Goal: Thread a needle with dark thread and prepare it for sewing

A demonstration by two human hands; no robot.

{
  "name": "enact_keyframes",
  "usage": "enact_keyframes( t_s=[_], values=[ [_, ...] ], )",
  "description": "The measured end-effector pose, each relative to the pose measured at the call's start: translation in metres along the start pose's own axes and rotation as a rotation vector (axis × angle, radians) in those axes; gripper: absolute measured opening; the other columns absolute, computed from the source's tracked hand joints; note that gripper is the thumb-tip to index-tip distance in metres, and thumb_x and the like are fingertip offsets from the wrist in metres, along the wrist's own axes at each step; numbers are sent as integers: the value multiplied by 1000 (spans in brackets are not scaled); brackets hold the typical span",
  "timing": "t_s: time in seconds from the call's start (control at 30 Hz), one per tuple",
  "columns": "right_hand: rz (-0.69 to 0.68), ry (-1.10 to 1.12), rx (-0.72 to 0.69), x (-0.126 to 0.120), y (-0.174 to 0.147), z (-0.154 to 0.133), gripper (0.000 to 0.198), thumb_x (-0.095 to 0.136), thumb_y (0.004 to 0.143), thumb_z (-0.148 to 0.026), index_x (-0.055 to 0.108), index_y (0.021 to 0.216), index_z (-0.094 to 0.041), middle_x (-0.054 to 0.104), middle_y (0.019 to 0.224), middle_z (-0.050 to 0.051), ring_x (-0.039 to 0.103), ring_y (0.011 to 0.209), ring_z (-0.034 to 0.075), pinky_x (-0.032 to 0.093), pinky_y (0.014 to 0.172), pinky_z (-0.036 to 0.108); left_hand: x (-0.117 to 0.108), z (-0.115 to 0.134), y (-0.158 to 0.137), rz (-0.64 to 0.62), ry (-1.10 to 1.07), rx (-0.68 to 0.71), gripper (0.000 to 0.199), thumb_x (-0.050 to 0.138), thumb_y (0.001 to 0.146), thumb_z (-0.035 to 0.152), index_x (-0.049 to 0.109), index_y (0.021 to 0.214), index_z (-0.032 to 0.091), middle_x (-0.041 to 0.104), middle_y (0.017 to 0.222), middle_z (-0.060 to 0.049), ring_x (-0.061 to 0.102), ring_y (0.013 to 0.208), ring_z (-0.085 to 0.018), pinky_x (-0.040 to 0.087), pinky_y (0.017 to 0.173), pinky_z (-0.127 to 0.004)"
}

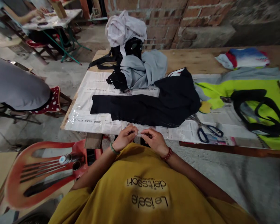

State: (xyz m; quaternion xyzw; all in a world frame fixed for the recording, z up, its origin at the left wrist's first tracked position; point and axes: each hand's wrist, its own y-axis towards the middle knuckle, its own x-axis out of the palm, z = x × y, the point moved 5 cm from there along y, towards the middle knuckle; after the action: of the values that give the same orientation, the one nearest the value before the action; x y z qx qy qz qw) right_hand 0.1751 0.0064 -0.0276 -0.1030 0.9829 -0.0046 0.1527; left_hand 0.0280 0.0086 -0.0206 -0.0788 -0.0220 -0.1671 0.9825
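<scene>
My left hand (125,137) and my right hand (155,142) are close together at the table's near edge, fingertips pinched and facing each other across a small gap. Whatever they pinch is too small to make out. Just beyond them lies a dark navy garment piece (144,107), stretched flat to the left and bunched at its right end; neither hand clearly grips it. Scissors (208,131) with dark blue handles rest to the right of my right hand, partly near the garment's edge.
Newspaper (84,105) under clear plastic covers the wooden table (177,57). Grey cloth (147,68) and white cloth (124,28) are heaped behind. Neon-yellow fabric (254,87) with black strips (268,109) lies right. A red plastic chair (49,144) stands left; people sit farther left.
</scene>
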Motion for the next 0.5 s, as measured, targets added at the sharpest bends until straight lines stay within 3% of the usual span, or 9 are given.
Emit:
enact_keyframes(
  t_s=[0.13, 0.23, 0.37, 0.5],
  values=[
    [57, -101, -106, -6, 1, -8, 14, 55, 80, -28, 65, 78, -20, 60, 75, 2, 56, 69, 13, 46, 63, 25, 2, -1, 0, 13, -42, -55, 19, 60, 78, 32, 56, 79, 14, 52, 96, -3, 40, 49, -1, 29, 42, -17],
    [66, -144, -186, -9, 0, -12, 12, 54, 81, -25, 65, 77, -20, 60, 75, 2, 57, 71, 13, 46, 67, 26, -4, -7, -2, 81, -98, -140, 16, 60, 75, 28, 59, 85, 15, 54, 74, 0, 39, 45, -2, 26, 40, -17],
    [33, -151, -301, -13, -3, -17, 11, 55, 83, -23, 65, 80, -21, 60, 77, 1, 56, 73, 12, 45, 69, 25, -18, -16, -4, 188, -169, -224, 25, 57, 73, 23, 60, 96, 15, 44, 49, 6, 34, 38, -4, 19, 37, -16],
    [-39, -114, -351, -19, -7, -22, 11, 56, 84, -26, 66, 82, -22, 59, 78, 2, 56, 75, 13, 46, 71, 26, -17, -14, -6, 163, -265, -234, 25, 60, 72, 26, 61, 93, 14, 57, 62, 1, 37, 39, -3, 17, 36, -16]
  ],
)
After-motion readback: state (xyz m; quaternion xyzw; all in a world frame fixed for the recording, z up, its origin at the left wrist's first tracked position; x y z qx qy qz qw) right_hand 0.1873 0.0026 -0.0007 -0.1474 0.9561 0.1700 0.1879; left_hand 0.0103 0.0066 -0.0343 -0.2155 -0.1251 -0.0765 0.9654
